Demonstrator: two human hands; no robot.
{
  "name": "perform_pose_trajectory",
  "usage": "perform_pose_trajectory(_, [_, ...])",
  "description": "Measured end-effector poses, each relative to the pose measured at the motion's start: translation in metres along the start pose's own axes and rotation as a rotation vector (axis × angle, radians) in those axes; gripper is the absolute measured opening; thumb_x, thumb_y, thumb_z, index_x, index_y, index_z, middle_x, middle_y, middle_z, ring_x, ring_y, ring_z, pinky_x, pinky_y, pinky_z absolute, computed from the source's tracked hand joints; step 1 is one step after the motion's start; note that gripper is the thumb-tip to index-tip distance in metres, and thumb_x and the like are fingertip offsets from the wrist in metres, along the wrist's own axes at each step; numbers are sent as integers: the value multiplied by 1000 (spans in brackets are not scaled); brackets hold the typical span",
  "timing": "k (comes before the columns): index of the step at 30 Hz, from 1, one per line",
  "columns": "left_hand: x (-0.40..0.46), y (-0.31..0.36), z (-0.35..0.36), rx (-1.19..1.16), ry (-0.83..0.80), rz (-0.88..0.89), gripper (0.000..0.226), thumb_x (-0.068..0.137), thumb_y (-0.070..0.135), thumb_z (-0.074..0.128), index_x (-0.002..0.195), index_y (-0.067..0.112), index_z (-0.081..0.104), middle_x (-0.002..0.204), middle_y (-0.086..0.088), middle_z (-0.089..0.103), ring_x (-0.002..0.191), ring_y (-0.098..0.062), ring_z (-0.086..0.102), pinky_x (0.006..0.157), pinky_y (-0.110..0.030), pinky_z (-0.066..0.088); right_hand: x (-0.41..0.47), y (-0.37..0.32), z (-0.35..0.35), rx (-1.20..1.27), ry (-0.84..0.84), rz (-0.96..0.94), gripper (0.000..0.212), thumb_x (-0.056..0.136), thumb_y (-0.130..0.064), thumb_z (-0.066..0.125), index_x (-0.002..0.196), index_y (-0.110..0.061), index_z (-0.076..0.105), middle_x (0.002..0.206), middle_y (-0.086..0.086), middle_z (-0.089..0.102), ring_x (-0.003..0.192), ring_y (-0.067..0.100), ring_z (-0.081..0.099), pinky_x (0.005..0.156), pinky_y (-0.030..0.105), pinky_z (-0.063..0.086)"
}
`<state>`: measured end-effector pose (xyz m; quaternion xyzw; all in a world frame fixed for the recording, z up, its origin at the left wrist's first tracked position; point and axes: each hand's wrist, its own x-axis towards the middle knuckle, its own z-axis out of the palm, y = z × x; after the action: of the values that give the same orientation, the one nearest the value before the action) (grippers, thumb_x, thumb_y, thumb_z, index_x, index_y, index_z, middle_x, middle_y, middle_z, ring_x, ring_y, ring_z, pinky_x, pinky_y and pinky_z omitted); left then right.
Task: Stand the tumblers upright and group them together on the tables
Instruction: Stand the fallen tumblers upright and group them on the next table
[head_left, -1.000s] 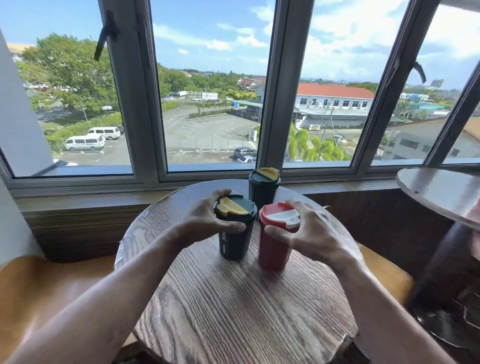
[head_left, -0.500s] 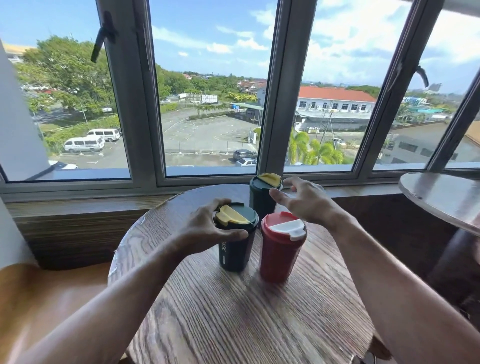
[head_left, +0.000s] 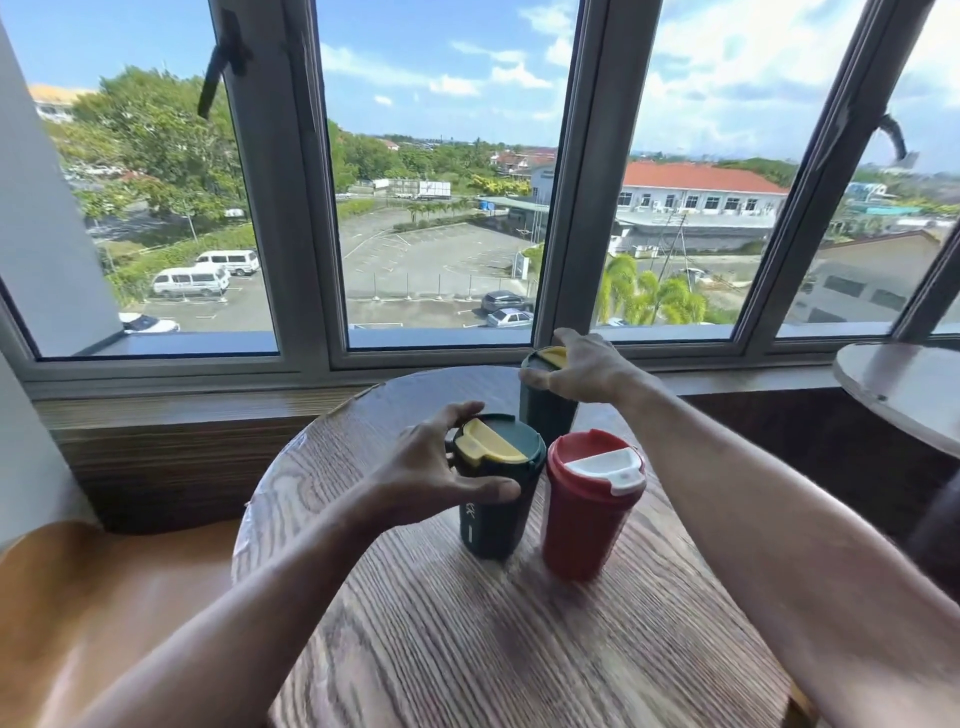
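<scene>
Two dark green tumblers (head_left: 496, 514) with yellow lids, a red tumbler (head_left: 584, 525) white-lidded, brown wood-grain table (head_left: 467, 649).

- Far dark green tumbler (head_left: 545, 421): my right hand (head_left: 584, 371) covers most of its lid; only a yellow sliver shows.
- Near dark green tumbler (head_left: 493, 499): my left hand (head_left: 441, 470) hides its left side; white lettering partly covered (unreadable).
- Round wooden table (head_left: 467, 649): near edge cut off by the bottom of the picture.
- Second table (head_left: 904, 384): only its left part shows at the right edge.
- Both forearms run out of view.
</scene>
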<state>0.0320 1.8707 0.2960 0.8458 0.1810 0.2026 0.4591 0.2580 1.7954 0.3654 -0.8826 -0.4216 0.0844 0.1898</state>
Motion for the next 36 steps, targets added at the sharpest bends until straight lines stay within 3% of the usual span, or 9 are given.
perform_pose_trajectory(4, [-3, 0, -1, -3, 14, 6, 119, 42, 66, 86, 144, 28, 37, 139, 4, 52, 122, -14, 55, 104, -40, 47, 7, 5, 3, -3, -37, 34, 101, 70, -70, 67, 148, -18, 29, 142, 12, 40, 123, 29, 45, 99, 44, 46])
perform_pose_trajectory(11, [-10, -1, 0, 17, 20, 9, 117, 44, 67, 85, 144, 31, 36, 137, 2, 54, 122, -13, 56, 104, -40, 47, -6, 9, -4, 50, 76, -106, 69, 68, -53, 80, 120, -13, 58, 100, 3, 58, 85, 15, 50, 61, 19, 37])
perform_pose_trajectory(18, [-12, 4, 3, -25, 37, 4, 112, 46, 55, 87, 143, 24, 40, 130, 1, 60, 114, -13, 61, 99, -36, 51, -34, 15, -10, 66, -30, -218, 76, 62, -54, 83, 128, -27, 55, 117, 0, 56, 104, 19, 52, 83, 30, 41])
perform_pose_trajectory(23, [-11, 3, 2, -50, 41, -14, 109, 46, 51, 89, 141, 22, 44, 122, 0, 65, 111, -12, 63, 95, -37, 54, -47, 12, -14, 52, -89, -261, 76, 65, -45, 84, 132, -27, 52, 115, -7, 50, 105, 14, 48, 82, 27, 37])
perform_pose_trajectory(26, [-13, 3, 2, -55, 42, -22, 108, 46, 50, 89, 140, 23, 44, 121, 0, 66, 110, -12, 64, 93, -37, 55, -46, 15, -10, 61, -106, -247, 75, 65, -49, 82, 131, -31, 53, 118, -6, 51, 107, 15, 50, 88, 32, 43])
perform_pose_trajectory(31, [-14, 7, 2, 5, 50, -12, 107, 48, 54, 86, 142, 25, 42, 124, 1, 65, 111, -12, 63, 94, -34, 54, -47, 24, -12, 245, -187, -206, 78, 70, -52, 77, 138, -29, 48, 130, -2, 51, 118, 20, 52, 103, 43, 42])
perform_pose_trajectory(36, [-18, 10, 3, 23, 50, -3, 116, 48, 58, 83, 147, 24, 32, 139, -3, 54, 121, -17, 55, 102, -37, 48, -70, 27, -14, 256, 121, -190, 67, 82, -54, 67, 139, -30, 44, 138, 3, 51, 124, 22, 49, 100, 36, 37])
